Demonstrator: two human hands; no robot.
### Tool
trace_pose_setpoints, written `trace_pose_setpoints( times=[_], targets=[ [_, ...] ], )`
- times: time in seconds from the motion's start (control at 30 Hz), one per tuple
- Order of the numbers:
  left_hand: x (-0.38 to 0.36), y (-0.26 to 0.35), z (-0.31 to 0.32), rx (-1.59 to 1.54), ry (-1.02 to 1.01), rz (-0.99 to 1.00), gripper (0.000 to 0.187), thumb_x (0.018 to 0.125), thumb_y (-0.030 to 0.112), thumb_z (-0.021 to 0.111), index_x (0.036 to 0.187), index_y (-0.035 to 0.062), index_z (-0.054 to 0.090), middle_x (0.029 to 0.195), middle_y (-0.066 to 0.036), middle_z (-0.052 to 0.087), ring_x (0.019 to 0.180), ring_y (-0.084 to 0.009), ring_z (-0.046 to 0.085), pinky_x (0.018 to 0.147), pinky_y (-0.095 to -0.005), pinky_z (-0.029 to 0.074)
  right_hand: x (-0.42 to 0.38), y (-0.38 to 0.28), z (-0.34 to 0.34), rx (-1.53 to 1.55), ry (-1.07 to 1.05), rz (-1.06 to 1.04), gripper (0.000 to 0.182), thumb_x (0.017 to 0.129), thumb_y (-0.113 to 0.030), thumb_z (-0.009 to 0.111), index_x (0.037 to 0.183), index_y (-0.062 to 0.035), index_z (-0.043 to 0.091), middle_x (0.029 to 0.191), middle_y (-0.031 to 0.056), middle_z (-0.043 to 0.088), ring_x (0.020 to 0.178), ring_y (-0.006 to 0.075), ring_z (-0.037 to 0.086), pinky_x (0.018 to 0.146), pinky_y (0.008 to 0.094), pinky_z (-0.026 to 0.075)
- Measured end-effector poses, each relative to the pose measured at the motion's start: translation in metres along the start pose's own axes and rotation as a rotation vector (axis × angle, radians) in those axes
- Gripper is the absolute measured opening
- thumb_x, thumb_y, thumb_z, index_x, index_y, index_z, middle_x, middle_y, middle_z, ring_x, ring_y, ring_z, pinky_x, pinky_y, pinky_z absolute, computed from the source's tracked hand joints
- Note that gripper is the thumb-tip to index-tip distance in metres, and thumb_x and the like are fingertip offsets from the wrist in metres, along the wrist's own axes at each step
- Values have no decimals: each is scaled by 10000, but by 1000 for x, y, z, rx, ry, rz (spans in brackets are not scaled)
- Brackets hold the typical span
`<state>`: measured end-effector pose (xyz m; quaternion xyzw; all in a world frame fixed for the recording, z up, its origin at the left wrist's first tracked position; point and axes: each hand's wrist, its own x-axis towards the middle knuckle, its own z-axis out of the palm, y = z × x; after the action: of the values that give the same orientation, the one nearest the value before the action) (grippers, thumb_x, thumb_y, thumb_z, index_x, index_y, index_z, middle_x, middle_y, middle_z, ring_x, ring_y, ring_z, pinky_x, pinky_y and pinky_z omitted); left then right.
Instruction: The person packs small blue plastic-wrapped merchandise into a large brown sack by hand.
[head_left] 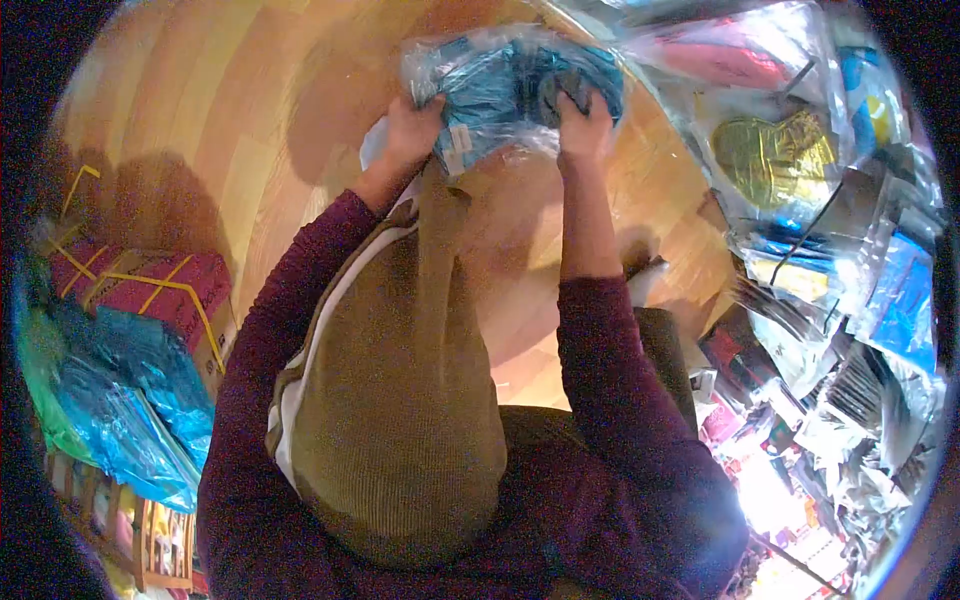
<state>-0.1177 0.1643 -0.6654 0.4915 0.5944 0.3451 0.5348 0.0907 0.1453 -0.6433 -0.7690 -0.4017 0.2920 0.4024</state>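
The left hand (412, 130) and right hand (585, 122) grip opposite ends of one crinkled clear plastic bag (425, 65) containing blue material (480, 85), far middle, above the wood-patterned floor (225, 60). Far right, one transparent bag shows a pink item (725, 55), another a shiny gold item (770, 160). Left, one magenta box with yellow straps (160, 285) sits beyond blue plastic packaging (150, 400), contents unclear.

- a wooden floor (180, 90) is spreading beneath the grip
- a red box (205, 280) with yellow straps is sitting well left of the grip
- crinkled blue plastic (130, 400) is lying beside that box, farther from the grip
- a gold packet (760, 160) is shining right of the grip
- a blue packet (900, 295) is lying farther right
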Motion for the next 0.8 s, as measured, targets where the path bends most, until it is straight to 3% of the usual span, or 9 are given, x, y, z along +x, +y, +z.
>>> trace_pose_setpoints(
  times=[0.1, 0.2, 0.3, 0.43, 0.53, 0.6, 0.67, 0.73, 0.8],
  targets=[
    [-5, 12, 0, 46, 33, -61, 223, 762, 17, 526, 977, -43, 528, 866, -135, 607, 791, -206, 570, 723, -326, 431, -5, 19, 35, -331, -42, -89, 316, 703, -119, 612, 985, 6, 548, 932, 196, 573, 793, 249, 559, 716, 310, 427],
    [-4, 7, -1, -1, 104, -100, 229, 762, 25, 523, 979, -47, 525, 883, -138, 606, 812, -229, 573, 731, -331, 429, -31, 6, 35, -311, -103, -301, 348, 682, -161, 638, 975, 2, 545, 870, 211, 573, 782, 273, 573, 700, 328, 433],
    [-9, 9, -11, 197, -74, 46, 218, 767, 25, 514, 972, -48, 529, 899, -140, 602, 832, -219, 563, 739, -329, 424, -75, -27, 22, -267, -342, -139, 328, 680, -186, 647, 924, 14, 557, 793, 194, 586, 763, 298, 583, 694, 355, 436],
    [-3, -2, -5, 84, 10, 157, 216, 763, 20, 514, 968, -47, 532, 911, -152, 598, 854, -213, 556, 743, -327, 419, -73, -20, 13, -352, -449, -55, 277, 690, -185, 643, 874, 10, 570, 743, 170, 594, 700, 265, 583, 667, 336, 441],
    [-14, 22, -7, 81, -6, 10, 215, 756, 13, 514, 963, -45, 534, 910, -157, 597, 861, -205, 550, 746, -327, 417, -29, -11, 6, -133, -89, -57, 245, 699, -166, 630, 860, 12, 577, 786, 141, 609, 688, 180, 559, 652, 294, 440],
    [-12, 48, -3, 149, 64, -291, 234, 749, -2, 513, 979, -43, 524, 921, -161, 593, 868, -211, 546, 756, -328, 414, 9, -17, 13, -58, 37, -145, 239, 695, -150, 622, 871, 6, 577, 796, 143, 612, 691, 192, 562, 660, 298, 445],
    [-7, 21, -1, 144, 49, -190, 242, 745, -5, 514, 984, -45, 521, 926, -166, 590, 870, -215, 544, 760, -328, 413, 30, -16, 24, -28, 69, -229, 237, 689, -136, 617, 881, -3, 579, 799, 152, 612, 697, 226, 576, 671, 316, 451],
    [-6, 16, -1, 145, 42, -91, 251, 741, -8, 515, 990, -47, 518, 932, -170, 587, 872, -219, 542, 763, -327, 412, 29, -24, 54, -410, 48, -173, 252, 672, -126, 606, 903, -29, 582, 839, 180, 600, 753, 312, 574, 707, 363, 452],
    [-10, 23, 0, 119, 101, -48, 258, 733, -21, 514, 990, -49, 519, 931, -155, 585, 862, -212, 537, 763, -321, 414, 12, -28, 76, -511, 8, -508, 278, 657, -133, 596, 919, -43, 580, 886, 199, 581, 819, 362, 544, 737, 395, 440]
  ],
)
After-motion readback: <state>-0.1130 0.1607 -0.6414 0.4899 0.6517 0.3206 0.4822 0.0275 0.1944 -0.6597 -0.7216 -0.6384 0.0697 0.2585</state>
